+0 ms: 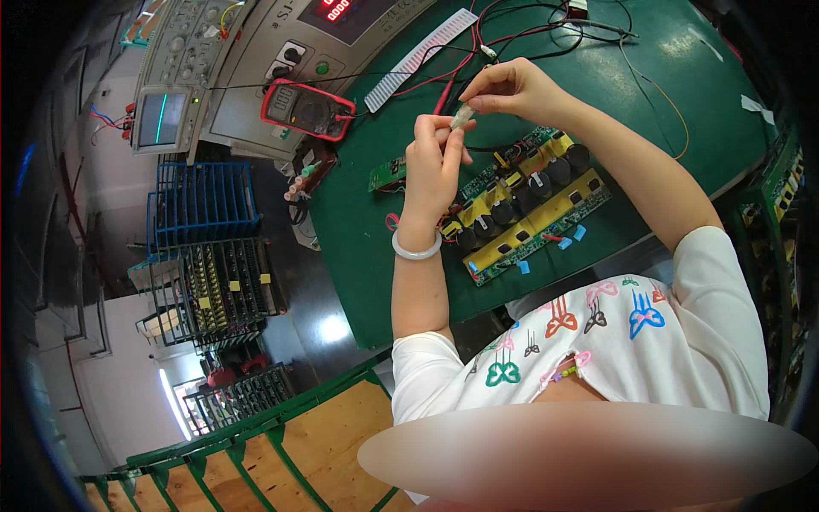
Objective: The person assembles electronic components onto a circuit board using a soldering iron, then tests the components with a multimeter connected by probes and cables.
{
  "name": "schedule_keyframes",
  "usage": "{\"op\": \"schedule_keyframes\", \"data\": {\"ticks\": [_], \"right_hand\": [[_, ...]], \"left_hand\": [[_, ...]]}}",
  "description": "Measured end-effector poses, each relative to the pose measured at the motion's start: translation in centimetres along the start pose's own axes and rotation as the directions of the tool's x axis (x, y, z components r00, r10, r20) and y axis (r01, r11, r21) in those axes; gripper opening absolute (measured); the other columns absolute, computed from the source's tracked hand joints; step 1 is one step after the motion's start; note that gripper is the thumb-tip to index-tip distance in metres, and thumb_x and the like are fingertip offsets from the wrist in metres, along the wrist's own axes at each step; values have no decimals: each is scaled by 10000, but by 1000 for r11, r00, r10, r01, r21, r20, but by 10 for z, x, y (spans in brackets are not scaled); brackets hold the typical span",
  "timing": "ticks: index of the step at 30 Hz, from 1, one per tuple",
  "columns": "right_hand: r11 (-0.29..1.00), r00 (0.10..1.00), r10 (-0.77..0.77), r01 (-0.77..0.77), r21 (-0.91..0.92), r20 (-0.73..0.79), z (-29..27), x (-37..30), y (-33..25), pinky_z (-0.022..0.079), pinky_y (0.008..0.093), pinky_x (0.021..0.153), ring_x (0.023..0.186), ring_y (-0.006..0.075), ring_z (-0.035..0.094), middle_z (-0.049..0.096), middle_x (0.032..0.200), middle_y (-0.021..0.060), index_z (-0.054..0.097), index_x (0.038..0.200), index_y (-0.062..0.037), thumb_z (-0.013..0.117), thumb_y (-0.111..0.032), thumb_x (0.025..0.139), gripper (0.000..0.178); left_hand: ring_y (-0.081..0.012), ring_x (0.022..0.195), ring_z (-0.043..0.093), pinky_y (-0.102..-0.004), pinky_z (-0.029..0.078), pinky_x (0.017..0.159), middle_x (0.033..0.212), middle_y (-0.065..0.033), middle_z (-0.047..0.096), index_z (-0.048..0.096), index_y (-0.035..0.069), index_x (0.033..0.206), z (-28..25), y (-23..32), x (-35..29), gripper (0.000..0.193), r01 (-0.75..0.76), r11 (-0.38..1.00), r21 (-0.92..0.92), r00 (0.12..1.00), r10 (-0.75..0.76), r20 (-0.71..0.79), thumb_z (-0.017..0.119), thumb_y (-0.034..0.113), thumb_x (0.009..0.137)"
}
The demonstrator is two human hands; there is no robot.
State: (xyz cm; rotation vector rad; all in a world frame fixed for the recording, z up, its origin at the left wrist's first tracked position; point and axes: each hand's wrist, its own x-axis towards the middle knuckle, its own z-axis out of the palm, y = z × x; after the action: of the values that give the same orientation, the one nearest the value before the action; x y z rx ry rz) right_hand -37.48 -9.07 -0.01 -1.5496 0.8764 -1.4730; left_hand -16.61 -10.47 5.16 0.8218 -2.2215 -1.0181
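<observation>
A small whitish, translucent plastic connector (462,116) sits between the fingertips of both hands, above the green bench. My left hand (435,162), with a pale bangle on its wrist, is closed around its near end. My right hand (517,89) pinches the far end between thumb and fingers. Dark and red leads run close by, but where they join the connector is hard to make out. Below the hands lies a long green circuit board (533,224) with yellow-wrapped parts and several black cylinders. A smaller green board (388,175) is beside my left wrist.
A red-framed multimeter (307,109) rests left of the hands, against a grey instrument (256,94) with red digits. An oscilloscope (162,119) stands farther left. Behind are a white striped strip (418,60) and tangled cables (563,30). Racks of boards (217,294) stand beyond the bench.
</observation>
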Motion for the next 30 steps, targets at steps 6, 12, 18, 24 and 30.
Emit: {"op": "schedule_keyframes", "data": {"ticks": [6, 12, 18, 24, 30], "right_hand": [[978, 950, 10, -75, -195, -312, -25, 4, -18, 513, 207, 699, 773, 46, 621, 664, 825, 8, 685, 1105, -40, 612, -226, 967, 243], [487, 806, -222, -396, -778, -549, -121, 13, -20, 523, 351, 682, 759, 190, 669, 673, 775, 139, 691, 917, 2, 637, -174, 858, 193], [176, 956, -46, -278, -944, -290, -206, 13, 15, 496, 438, 880, 1048, 341, 597, 610, 1075, 109, 698, 1007, -118, 645, -70, 805, 215], [119, 994, 87, -79, -990, -69, -211, 23, 22, 504, 472, 829, 969, 374, 604, 630, 929, 176, 705, 831, -54, 656, -85, 744, 104], [123, 983, 146, -127, -984, -109, -219, 19, 18, 499, 444, 837, 1005, 351, 604, 627, 942, 168, 705, 844, -45, 689, -106, 759, 106]], "left_hand": [[-185, 696, 623, -300, 515, 665, 1082, -191, 678, 442, -21, 1177, -4, -7, -4, 263, 66, 994, 84, 991, -55, -121, 550, 73, 956], [-254, 1017, 588, -329, 527, 730, 1287, -183, 509, 440, 7, 1330, -12, -26, -5, 504, -13, 852, 524, 977, 121, -173, 656, 149, 897], [-215, 982, 606, -309, 523, 725, 1283, -144, 525, 534, 10, 1246, -19, -15, -6, 404, 18, 950, 311, 984, 38, -173, 667, 158, 894], [-185, 941, 636, -300, 526, 747, 1319, -130, 521, 559, 18, 1222, -20, -7, -12, 372, -12, 977, 212, 979, 55, -199, 673, 133, 887], [-172, 1000, 613, -293, 507, 814, 1352, -124, 503, 553, 22, 1229, -20, 28, -34, 370, -52, 990, 129, 978, 77, -192, 667, 88, 884]]}}
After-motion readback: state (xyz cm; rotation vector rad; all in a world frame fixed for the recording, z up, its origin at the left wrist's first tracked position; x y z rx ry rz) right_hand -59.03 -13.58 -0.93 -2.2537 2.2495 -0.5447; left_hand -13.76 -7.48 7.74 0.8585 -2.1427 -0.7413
